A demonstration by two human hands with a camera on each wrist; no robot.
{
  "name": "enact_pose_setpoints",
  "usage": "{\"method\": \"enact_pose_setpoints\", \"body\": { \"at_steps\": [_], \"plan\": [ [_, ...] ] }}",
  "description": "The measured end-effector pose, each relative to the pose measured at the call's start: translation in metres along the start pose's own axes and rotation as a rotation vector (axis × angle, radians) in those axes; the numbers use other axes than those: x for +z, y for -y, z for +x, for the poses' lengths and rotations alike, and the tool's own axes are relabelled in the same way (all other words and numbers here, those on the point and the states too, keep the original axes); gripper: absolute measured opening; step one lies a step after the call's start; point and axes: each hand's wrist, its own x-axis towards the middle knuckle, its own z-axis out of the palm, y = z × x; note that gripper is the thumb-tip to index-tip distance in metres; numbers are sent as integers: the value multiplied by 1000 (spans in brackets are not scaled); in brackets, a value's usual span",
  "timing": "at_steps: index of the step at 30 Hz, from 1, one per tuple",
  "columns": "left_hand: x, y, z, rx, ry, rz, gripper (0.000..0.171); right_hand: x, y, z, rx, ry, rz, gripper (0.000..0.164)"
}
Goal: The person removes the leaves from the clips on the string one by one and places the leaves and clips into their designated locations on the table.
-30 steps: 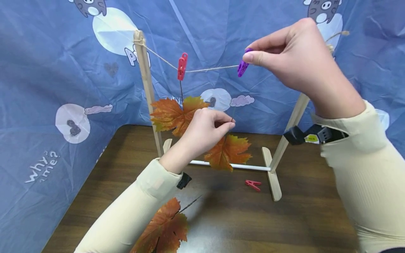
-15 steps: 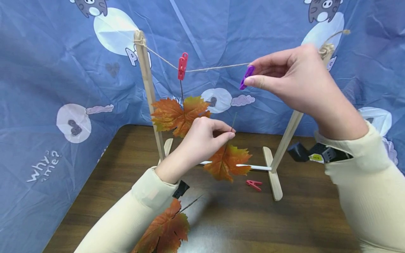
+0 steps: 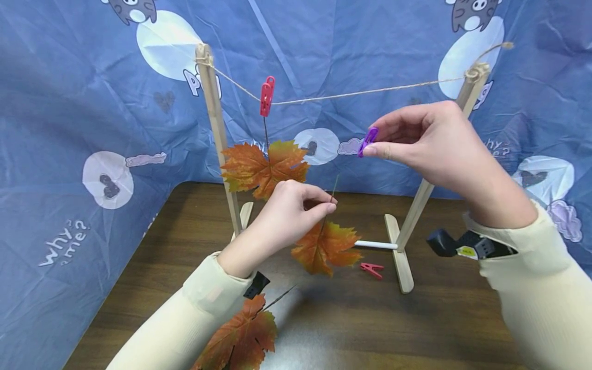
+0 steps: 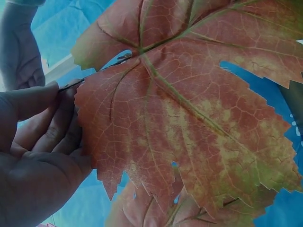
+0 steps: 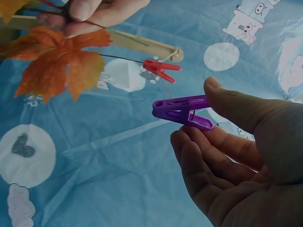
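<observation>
My left hand (image 3: 296, 210) pinches the thin stem of an orange-green artificial maple leaf (image 3: 324, 249), whose blade hangs below the fingers; this leaf (image 4: 189, 109) fills much of the left wrist view. To the right and higher, my right hand (image 3: 435, 144) holds a purple clothespin (image 3: 369, 141) between thumb and fingers, below the twine (image 3: 351, 94) and apart from it. In the right wrist view the clothespin (image 5: 182, 106) lies across the fingertips. A red clothespin (image 3: 266, 97) on the twine grips the stem of another maple leaf (image 3: 263, 167).
Two wooden posts, left (image 3: 214, 118) and right (image 3: 423, 190), carry the twine; a white rod (image 3: 376, 245) runs low between them. On the brown table (image 3: 444, 318) lie a red clothespin (image 3: 371, 270) and another maple leaf (image 3: 242, 336). Blue printed cloth (image 3: 115, 92) hangs behind.
My right hand has come down from the twine with the purple clothespin, and the twine is now free of it. The left hand has lowered slightly with its leaf.
</observation>
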Motion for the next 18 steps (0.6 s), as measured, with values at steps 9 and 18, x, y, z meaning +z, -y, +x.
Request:
{"method": "enact_pose_setpoints", "body": {
  "at_steps": [9, 18],
  "plan": [
    [-3, 3, -8, -22, 30, 9, 5, 6, -15, -14, 46, -43, 13, 27],
    [-8, 9, -17, -36, 54, 35, 5, 6, -31, -25, 105, -50, 2, 26]
  ]
}}
